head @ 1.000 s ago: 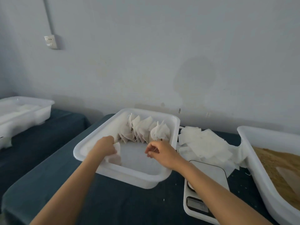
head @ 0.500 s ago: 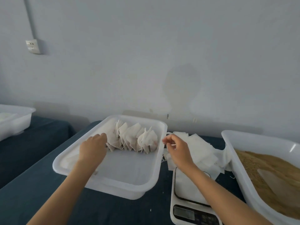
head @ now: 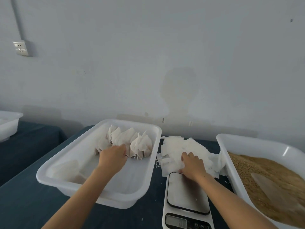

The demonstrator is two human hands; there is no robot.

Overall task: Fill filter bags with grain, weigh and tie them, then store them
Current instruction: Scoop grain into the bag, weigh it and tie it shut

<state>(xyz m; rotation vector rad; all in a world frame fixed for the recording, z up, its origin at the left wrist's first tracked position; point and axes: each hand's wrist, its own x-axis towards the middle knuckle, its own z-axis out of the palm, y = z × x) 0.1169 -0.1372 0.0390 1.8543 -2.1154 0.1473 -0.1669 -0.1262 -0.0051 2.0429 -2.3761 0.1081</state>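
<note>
Dark-clothed table (head: 29,204), pale wall: I am between bags.
Left hand (head: 113,156) rests loosely on tied bags (head: 140,144), frame centre; right hand (head: 192,164) presses, fingers flat, on empty filter bags (head: 175,146). Next I judge: pinch one free.

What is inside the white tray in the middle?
The white tray holds a row of tied filter bags along its far end, with the left hand resting against them. Whether that hand covers another bag cannot be seen.

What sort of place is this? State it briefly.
Probably a small packing workroom: a digital scale beside a pile of empty filter bags, a white tub of grain, and a tray of tied bags on dark-covered tables.
</note>
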